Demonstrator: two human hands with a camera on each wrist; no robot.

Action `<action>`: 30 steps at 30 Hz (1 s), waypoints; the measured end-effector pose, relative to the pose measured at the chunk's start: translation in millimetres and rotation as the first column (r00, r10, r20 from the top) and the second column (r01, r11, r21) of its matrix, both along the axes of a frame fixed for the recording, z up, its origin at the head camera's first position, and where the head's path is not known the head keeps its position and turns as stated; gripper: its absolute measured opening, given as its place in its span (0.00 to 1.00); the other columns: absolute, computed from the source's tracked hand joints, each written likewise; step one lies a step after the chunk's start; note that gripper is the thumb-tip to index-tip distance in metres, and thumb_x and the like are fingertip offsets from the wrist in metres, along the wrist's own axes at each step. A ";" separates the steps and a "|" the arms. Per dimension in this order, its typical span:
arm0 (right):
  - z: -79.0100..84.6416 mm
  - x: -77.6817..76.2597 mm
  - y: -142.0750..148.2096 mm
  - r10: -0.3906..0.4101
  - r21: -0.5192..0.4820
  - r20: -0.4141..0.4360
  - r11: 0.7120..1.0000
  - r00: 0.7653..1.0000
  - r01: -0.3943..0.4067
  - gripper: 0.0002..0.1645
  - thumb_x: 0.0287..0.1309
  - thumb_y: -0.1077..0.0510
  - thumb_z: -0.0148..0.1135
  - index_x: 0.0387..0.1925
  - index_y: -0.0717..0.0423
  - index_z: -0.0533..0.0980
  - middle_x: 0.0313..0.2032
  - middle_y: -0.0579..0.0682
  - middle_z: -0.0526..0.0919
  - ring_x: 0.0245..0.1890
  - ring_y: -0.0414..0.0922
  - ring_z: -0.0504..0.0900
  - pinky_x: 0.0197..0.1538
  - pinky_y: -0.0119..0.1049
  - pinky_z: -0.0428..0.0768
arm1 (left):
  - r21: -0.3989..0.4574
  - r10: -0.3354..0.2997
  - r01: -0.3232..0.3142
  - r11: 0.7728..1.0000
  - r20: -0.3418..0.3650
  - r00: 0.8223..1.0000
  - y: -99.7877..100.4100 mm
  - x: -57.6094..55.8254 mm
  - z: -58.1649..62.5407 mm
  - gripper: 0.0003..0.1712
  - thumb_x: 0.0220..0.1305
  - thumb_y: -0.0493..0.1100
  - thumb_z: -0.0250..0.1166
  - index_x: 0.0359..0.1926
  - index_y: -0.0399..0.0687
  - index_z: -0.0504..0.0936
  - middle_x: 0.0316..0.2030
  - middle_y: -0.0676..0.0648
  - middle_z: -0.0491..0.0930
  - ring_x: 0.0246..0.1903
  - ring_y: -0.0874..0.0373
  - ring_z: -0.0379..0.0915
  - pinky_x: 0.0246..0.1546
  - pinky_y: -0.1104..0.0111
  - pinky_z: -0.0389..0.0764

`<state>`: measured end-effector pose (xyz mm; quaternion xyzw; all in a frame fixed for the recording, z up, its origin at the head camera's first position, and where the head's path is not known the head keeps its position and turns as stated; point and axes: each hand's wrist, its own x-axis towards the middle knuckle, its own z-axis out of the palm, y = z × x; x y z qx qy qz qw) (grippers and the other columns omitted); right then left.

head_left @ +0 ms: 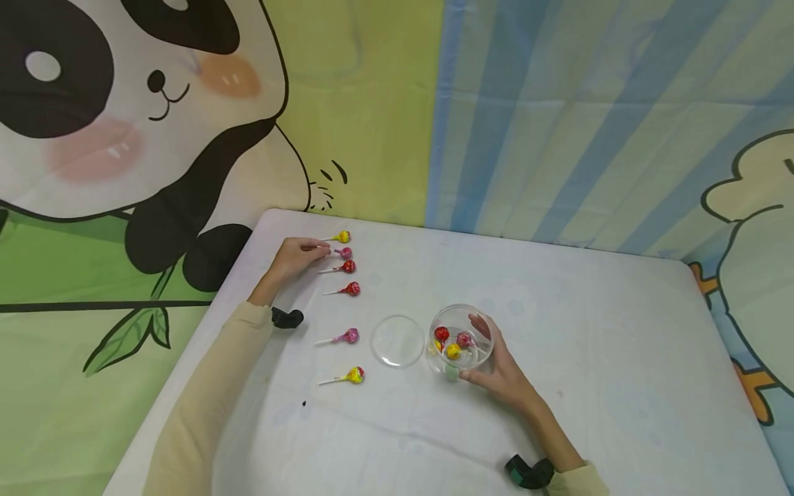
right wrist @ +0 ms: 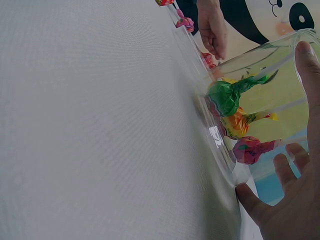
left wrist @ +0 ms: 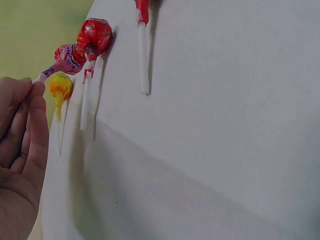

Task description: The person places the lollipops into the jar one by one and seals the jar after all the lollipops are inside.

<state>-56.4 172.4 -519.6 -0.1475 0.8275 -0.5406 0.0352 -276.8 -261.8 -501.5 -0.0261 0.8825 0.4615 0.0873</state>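
Note:
My left hand (head_left: 296, 256) pinches a pink-purple lollipop (left wrist: 69, 59) by its stick, between thumb and fingertips. Beside it lie a yellow lollipop (head_left: 343, 237) and a red lollipop (left wrist: 95, 39) with a white stick. My right hand (head_left: 496, 365) grips a clear round jar (right wrist: 270, 60), fingers and thumb curled round its side. Inside the jar are several lollipops; a green one (right wrist: 225, 98), an orange-yellow one (right wrist: 235, 124) and a pinkish-red one (right wrist: 247, 150) show through the wall in the right wrist view.
A clear round lid (head_left: 398, 342) lies just left of the jar on the white table. Down the left run another red lollipop (head_left: 351, 289), a pink one (head_left: 351, 336) and a yellow one (head_left: 355, 375). A printed panda curtain (head_left: 366, 110) hangs behind the table.

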 end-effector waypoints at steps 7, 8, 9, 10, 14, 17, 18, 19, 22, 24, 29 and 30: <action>-1.0 -0.2 0.9 0.004 0.001 0.006 1.000 1.000 -0.004 0.63 0.45 0.59 0.75 0.74 0.35 0.45 0.73 0.54 0.58 0.74 0.56 0.55 0.70 0.68 0.49 | 0.220 -0.037 0.041 0.975 -0.026 0.999 16.4 9.5 25.1 0.22 0.62 0.52 0.67 0.50 0.40 0.83 0.41 0.51 0.87 0.41 0.59 0.83 0.50 0.63 0.82; -1.0 -0.1 1.1 0.002 0.001 0.008 1.000 1.000 -0.002 0.63 0.45 0.59 0.75 0.74 0.35 0.45 0.73 0.54 0.58 0.74 0.53 0.55 0.70 0.68 0.49 | 0.252 -0.053 0.060 0.966 -0.037 0.998 22.1 13.7 31.2 0.22 0.62 0.51 0.67 0.50 0.39 0.83 0.40 0.52 0.87 0.42 0.56 0.83 0.51 0.61 0.82; -0.9 0.0 1.3 -0.001 0.004 0.012 1.000 1.000 0.001 0.63 0.45 0.59 0.75 0.74 0.35 0.45 0.73 0.53 0.58 0.74 0.49 0.55 0.71 0.66 0.50 | 0.269 -0.076 0.086 0.959 -0.049 0.996 28.3 18.9 37.2 0.22 0.63 0.51 0.66 0.50 0.39 0.83 0.40 0.52 0.87 0.43 0.53 0.83 0.51 0.62 0.82; -0.7 0.1 1.4 -0.004 0.006 0.015 1.000 1.000 0.004 0.63 0.45 0.58 0.75 0.74 0.34 0.45 0.73 0.53 0.58 0.74 0.44 0.54 0.72 0.62 0.50 | 0.275 -0.102 0.115 0.955 -0.060 0.993 35.6 25.1 43.7 0.21 0.63 0.50 0.66 0.50 0.39 0.83 0.39 0.53 0.87 0.44 0.51 0.82 0.50 0.63 0.82; -0.7 0.6 2.1 -0.013 0.007 0.025 1.000 1.000 0.013 0.63 0.46 0.59 0.74 0.74 0.34 0.45 0.74 0.51 0.58 0.72 0.28 0.53 0.74 0.36 0.49 | 0.289 -0.218 0.234 0.928 -0.088 0.972 68.0 55.6 63.6 0.18 0.64 0.49 0.65 0.47 0.40 0.83 0.39 0.50 0.86 0.43 0.47 0.81 0.43 0.68 0.83; -1.8 0.4 2.1 -0.010 -0.002 0.023 1.000 1.000 0.010 0.63 0.46 0.59 0.74 0.74 0.35 0.45 0.74 0.51 0.57 0.71 0.26 0.52 0.75 0.39 0.49 | 0.321 -0.285 0.301 0.898 -0.097 0.954 91.8 78.6 74.2 0.14 0.64 0.46 0.65 0.45 0.41 0.84 0.37 0.50 0.86 0.38 0.52 0.81 0.36 0.71 0.81; -2.2 0.3 2.0 -0.009 -0.004 0.022 1.000 1.000 0.009 0.63 0.46 0.59 0.74 0.74 0.35 0.45 0.74 0.51 0.57 0.71 0.26 0.52 0.76 0.46 0.50 | 0.335 -0.309 0.326 0.884 -0.105 0.945 99.0 84.9 77.1 0.13 0.64 0.45 0.65 0.45 0.41 0.84 0.37 0.51 0.86 0.38 0.53 0.81 0.36 0.72 0.80; -2.3 0.4 1.7 -0.008 -0.003 0.021 1.000 1.000 0.008 0.63 0.46 0.59 0.74 0.74 0.35 0.45 0.74 0.52 0.57 0.72 0.27 0.52 0.75 0.54 0.50 | 0.347 -0.331 0.348 0.871 -0.111 0.937 105.8 90.8 80.2 0.13 0.64 0.45 0.65 0.45 0.41 0.84 0.37 0.51 0.87 0.37 0.53 0.81 0.36 0.72 0.79; -2.9 0.6 1.0 -0.006 -0.013 0.017 1.000 1.000 0.006 0.63 0.46 0.59 0.74 0.74 0.35 0.45 0.74 0.53 0.57 0.72 0.28 0.53 0.70 0.69 0.48 | 0.371 -0.398 0.414 0.831 -0.123 0.909 124.0 105.3 89.5 0.11 0.65 0.43 0.64 0.45 0.41 0.84 0.38 0.47 0.87 0.38 0.50 0.81 0.41 0.71 0.81; -2.9 0.6 0.7 -0.005 -0.013 0.015 1.000 1.000 0.005 0.63 0.46 0.59 0.74 0.74 0.35 0.45 0.74 0.53 0.57 0.71 0.27 0.53 0.69 0.70 0.48 | 0.379 -0.436 0.447 0.810 -0.120 0.892 133.2 112.9 93.4 0.11 0.66 0.42 0.63 0.45 0.42 0.84 0.40 0.45 0.87 0.40 0.48 0.81 0.46 0.68 0.82; -3.2 -1.3 1.0 0.001 -0.018 0.020 1.000 1.000 0.000 0.62 0.46 0.60 0.74 0.74 0.36 0.45 0.74 0.52 0.57 0.73 0.31 0.54 0.70 0.68 0.48 | 0.360 -0.510 0.512 0.780 -0.109 0.853 148.3 126.7 92.9 0.11 0.67 0.45 0.62 0.46 0.46 0.84 0.41 0.45 0.86 0.41 0.53 0.82 0.48 0.59 0.83; -3.2 -1.6 1.0 0.001 -0.021 0.021 1.000 1.000 -0.001 0.62 0.46 0.60 0.74 0.74 0.36 0.45 0.74 0.52 0.57 0.73 0.33 0.54 0.70 0.67 0.48 | 0.353 -0.523 0.525 0.774 -0.111 0.845 150.5 128.5 91.6 0.11 0.68 0.45 0.61 0.46 0.46 0.84 0.41 0.46 0.86 0.40 0.55 0.82 0.48 0.58 0.83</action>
